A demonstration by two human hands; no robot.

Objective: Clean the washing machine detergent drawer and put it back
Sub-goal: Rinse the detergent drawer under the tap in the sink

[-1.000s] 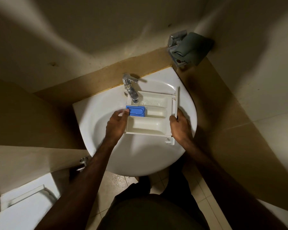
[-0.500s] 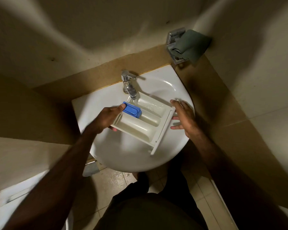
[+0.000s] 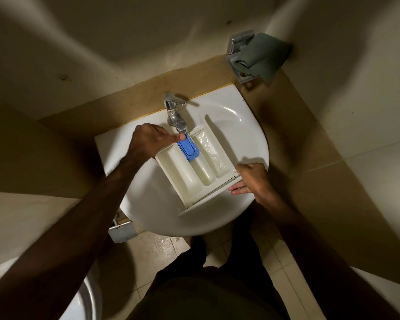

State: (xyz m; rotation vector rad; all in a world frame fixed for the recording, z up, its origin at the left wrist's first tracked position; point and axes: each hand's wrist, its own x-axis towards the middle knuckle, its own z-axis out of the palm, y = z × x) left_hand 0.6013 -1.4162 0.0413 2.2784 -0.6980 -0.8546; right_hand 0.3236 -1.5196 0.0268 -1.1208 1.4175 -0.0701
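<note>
The white detergent drawer [image 3: 194, 172] lies tilted in the white sink [image 3: 148, 204], its back end under the chrome tap [image 3: 174, 112]. A blue insert [image 3: 188, 147] sits in its middle compartment near the spout. My left hand [image 3: 148, 140] grips the drawer's far left corner, thumb pointing at the blue insert. My right hand [image 3: 252, 179] holds the drawer's front panel at its right end, fingers under the edge. Water lies in the right compartment.
A grey-green cloth [image 3: 261, 56] hangs on a chrome holder on the wall at the back right. A toilet [image 3: 83, 303] shows at the lower left. A metal bracket [image 3: 123, 229] sits under the sink. The tiled floor below is wet.
The drawer has turned clockwise, so its front panel now faces me at the lower right. My left hand moved up toward the tap; my right hand took hold of the front panel.
</note>
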